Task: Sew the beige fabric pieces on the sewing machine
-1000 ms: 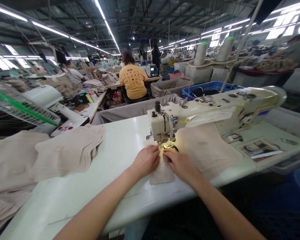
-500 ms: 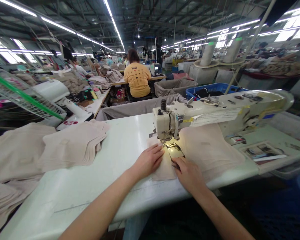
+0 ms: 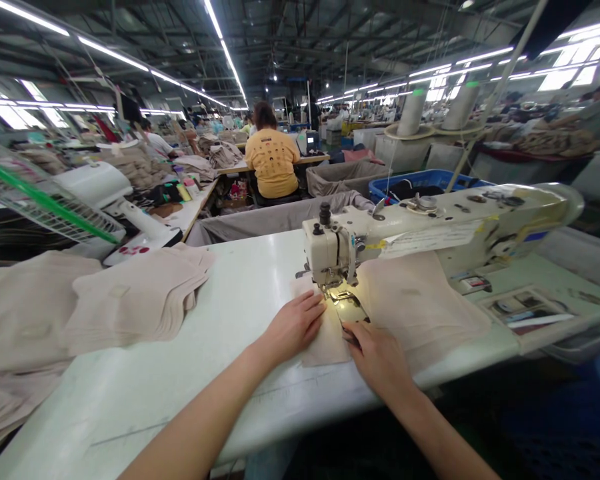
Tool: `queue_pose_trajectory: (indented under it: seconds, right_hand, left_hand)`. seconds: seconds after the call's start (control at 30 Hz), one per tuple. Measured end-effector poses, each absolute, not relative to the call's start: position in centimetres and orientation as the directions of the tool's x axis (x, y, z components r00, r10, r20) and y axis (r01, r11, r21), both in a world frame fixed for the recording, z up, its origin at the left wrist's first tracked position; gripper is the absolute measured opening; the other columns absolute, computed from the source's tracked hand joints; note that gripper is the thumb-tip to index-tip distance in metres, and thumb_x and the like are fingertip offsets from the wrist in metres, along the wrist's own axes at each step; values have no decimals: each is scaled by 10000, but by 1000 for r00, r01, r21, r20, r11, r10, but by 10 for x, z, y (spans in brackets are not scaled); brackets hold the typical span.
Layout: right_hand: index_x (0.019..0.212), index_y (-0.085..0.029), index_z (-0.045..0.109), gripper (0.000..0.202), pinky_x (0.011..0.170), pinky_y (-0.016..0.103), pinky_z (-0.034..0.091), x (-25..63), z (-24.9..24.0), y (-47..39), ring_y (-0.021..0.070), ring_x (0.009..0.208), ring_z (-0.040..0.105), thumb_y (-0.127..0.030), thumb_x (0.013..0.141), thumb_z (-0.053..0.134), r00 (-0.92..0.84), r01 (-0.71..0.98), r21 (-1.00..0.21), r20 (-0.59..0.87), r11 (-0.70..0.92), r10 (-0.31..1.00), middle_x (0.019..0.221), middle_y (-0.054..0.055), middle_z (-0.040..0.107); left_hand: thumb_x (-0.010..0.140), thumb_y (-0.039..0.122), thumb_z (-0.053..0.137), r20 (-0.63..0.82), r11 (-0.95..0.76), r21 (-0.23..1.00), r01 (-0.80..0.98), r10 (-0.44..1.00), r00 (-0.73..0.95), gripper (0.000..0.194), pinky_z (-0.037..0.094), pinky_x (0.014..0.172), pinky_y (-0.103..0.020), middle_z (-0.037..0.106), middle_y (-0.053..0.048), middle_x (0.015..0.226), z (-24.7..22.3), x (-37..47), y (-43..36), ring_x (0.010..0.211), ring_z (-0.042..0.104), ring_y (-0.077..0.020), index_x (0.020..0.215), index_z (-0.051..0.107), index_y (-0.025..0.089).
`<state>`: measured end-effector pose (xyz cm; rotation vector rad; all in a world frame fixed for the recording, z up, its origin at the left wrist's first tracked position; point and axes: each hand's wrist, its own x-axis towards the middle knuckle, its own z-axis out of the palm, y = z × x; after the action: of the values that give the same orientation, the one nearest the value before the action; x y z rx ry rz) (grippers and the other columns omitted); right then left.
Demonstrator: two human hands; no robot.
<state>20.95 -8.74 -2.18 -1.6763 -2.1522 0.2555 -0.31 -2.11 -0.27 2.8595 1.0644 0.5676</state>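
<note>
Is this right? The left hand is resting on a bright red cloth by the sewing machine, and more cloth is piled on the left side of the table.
Not quite: the cloth under the left hand is pale beige, not bright red, as the head view shows. It is by the sewing machine, and more cloth is piled on the table's left side.

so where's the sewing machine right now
In the head view, the sewing machine stands on the right of the pale table, its needle end just beyond the left hand, a blue basket behind it.
</note>
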Motion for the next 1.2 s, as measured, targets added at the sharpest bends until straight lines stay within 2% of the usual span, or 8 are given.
queue_pose_trajectory:
  seconds: [0.23, 0.53, 1.2]
  right_hand:
    - [1141, -228, 693, 299, 764, 292, 505, 209, -24, -87, 219, 903, 712, -90, 887, 616, -200, 883, -388, 195, 263, 960, 1001, 27, 758]
    - [1144, -234, 695, 279, 765, 284, 509, 211, -29, -87, 203, 897, 712, -124, 915, 580, -199, 889, -365, 237, 277, 951, 1015, 37, 760]
    - [1101, -232, 687, 236, 744, 290, 507, 210, -27, -88, 214, 884, 722, -146, 936, 542, -187, 891, -365, 244, 269, 952, 1016, 43, 763]
  left_hand:
    - [1000, 191, 453, 339, -779, 160, 606, 620, 708, 273, 444, 1158, -447, 652, -109, 1326, -1, -3, -16, 1266, 594, -232, 1190, 648, 174]
    - [1004, 186, 429, 339, -787, 119, 605, 605, 721, 298, 453, 1151, -449, 639, -124, 1345, -4, -3, -14, 1269, 592, -237, 1217, 632, 147]
    - [1012, 217, 435, 327, -733, 143, 665, 669, 668, 332, 455, 1137, -477, 582, -150, 1423, -11, -6, -20, 1369, 505, -275, 1290, 597, 133]
